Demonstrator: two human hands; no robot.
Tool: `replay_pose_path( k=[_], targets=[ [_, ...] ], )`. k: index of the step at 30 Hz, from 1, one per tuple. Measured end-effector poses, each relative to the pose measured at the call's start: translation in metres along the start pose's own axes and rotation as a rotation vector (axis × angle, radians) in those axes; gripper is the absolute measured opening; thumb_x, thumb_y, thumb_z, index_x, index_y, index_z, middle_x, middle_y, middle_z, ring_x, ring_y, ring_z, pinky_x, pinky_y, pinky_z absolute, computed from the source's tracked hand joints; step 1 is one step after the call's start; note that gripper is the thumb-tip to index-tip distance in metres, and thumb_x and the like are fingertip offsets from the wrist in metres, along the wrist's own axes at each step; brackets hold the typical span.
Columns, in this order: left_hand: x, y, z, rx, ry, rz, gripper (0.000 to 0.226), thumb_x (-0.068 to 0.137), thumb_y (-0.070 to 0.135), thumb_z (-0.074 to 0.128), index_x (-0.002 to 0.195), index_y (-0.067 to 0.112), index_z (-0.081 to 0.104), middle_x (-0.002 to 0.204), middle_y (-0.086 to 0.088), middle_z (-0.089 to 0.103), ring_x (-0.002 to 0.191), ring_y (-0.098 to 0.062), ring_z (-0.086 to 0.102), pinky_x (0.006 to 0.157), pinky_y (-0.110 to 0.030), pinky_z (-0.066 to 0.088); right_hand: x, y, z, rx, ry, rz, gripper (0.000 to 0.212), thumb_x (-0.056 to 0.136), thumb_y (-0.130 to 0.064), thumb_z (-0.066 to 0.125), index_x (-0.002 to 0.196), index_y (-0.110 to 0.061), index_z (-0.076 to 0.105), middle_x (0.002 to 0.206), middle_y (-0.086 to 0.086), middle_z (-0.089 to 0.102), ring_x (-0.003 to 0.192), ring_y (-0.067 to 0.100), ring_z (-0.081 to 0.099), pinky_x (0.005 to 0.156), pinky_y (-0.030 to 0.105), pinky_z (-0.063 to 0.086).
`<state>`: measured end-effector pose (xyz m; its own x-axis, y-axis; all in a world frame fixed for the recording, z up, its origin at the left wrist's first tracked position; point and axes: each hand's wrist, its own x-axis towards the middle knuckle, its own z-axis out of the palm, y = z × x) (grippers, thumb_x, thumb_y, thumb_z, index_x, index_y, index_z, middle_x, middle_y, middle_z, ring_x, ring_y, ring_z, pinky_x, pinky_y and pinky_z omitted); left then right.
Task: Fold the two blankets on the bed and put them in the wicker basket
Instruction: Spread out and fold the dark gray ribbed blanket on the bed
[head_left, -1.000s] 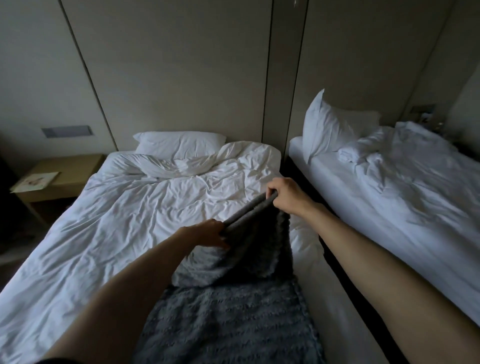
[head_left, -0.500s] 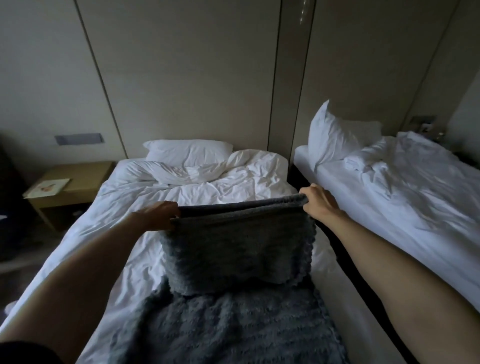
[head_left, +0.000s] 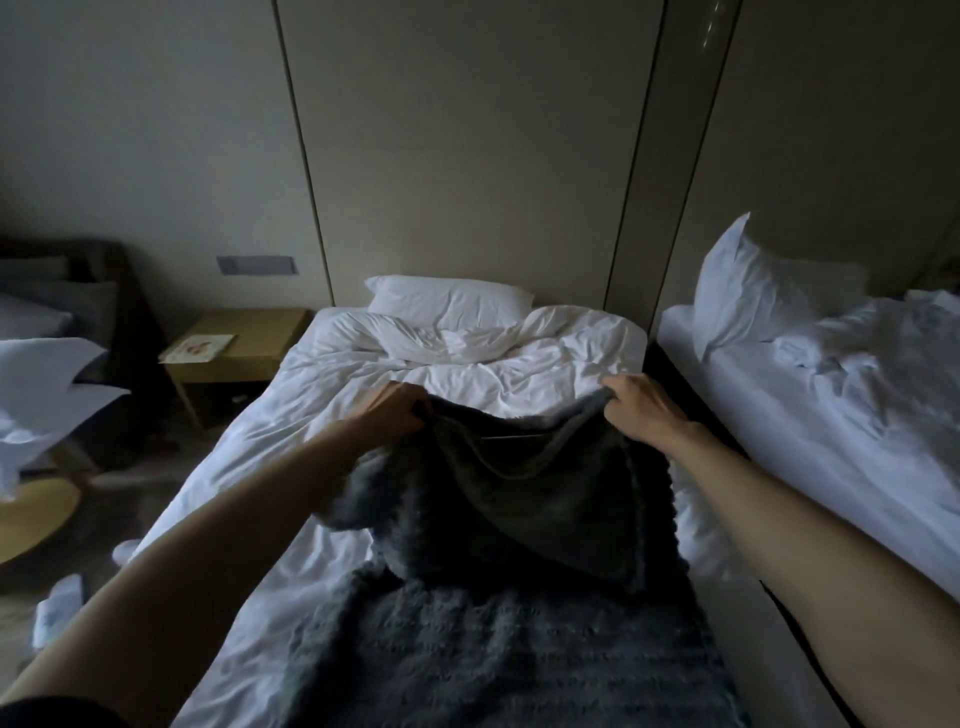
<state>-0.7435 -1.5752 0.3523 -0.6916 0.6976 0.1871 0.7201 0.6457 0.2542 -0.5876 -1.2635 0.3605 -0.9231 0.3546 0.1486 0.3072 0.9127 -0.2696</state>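
Note:
A dark grey fuzzy blanket (head_left: 519, 613) lies along the near half of the white bed (head_left: 322, 415). My left hand (head_left: 387, 413) grips its far left corner and my right hand (head_left: 641, 408) grips its far right corner. Between them the held edge sags, and the lifted part hangs doubled over the rest of the blanket. A second blanket and the wicker basket are not in view.
A white pillow (head_left: 449, 301) and a rumpled duvet lie at the bed's head. A second unmade bed (head_left: 831, 415) stands to the right across a narrow dark gap. A wooden nightstand (head_left: 244, 353) with a card stands left, near a round yellow table (head_left: 31, 514).
My hands spread apart along the blanket's edge, then carried it farther up the bed toward the pillow. The taut edge now sags in the middle. The camera has tilted down and left.

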Motion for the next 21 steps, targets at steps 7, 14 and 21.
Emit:
replay_pose_path(
  k=[7,14,21],
  targets=[
    [0.025,0.066,0.022,-0.22,0.022,0.064,0.036,0.081,0.016,0.067,0.111,0.006,0.049,0.09,-0.014,0.071,0.082,-0.032,0.061,0.062,-0.032,0.032,0.007,-0.084,0.02,0.076,-0.189,-0.341,0.073,0.076,-0.039,0.073,0.138,-0.016,0.043,0.126,0.007,0.054,0.11,0.023,0.058,0.092,0.029,0.043],
    [0.025,0.066,0.03,-0.307,-0.02,0.042,0.04,0.08,0.019,0.073,0.108,0.007,0.047,0.092,-0.01,0.073,0.072,-0.024,0.058,0.052,-0.019,0.029,0.014,-0.082,0.035,0.15,-0.221,-0.29,0.02,0.079,-0.032,0.074,0.09,-0.019,0.064,0.086,0.0,0.064,0.086,0.019,0.06,0.074,0.029,0.044],
    [0.002,0.023,0.062,-0.07,-0.087,-0.161,0.031,0.082,0.018,0.061,0.11,0.01,0.054,0.104,-0.016,0.066,0.095,-0.034,0.062,0.07,-0.037,0.046,0.021,-0.066,0.03,0.251,-0.072,-0.248,0.014,0.077,-0.02,0.068,0.091,-0.018,0.066,0.091,-0.001,0.063,0.089,0.016,0.058,0.075,0.024,0.041]
  ],
)
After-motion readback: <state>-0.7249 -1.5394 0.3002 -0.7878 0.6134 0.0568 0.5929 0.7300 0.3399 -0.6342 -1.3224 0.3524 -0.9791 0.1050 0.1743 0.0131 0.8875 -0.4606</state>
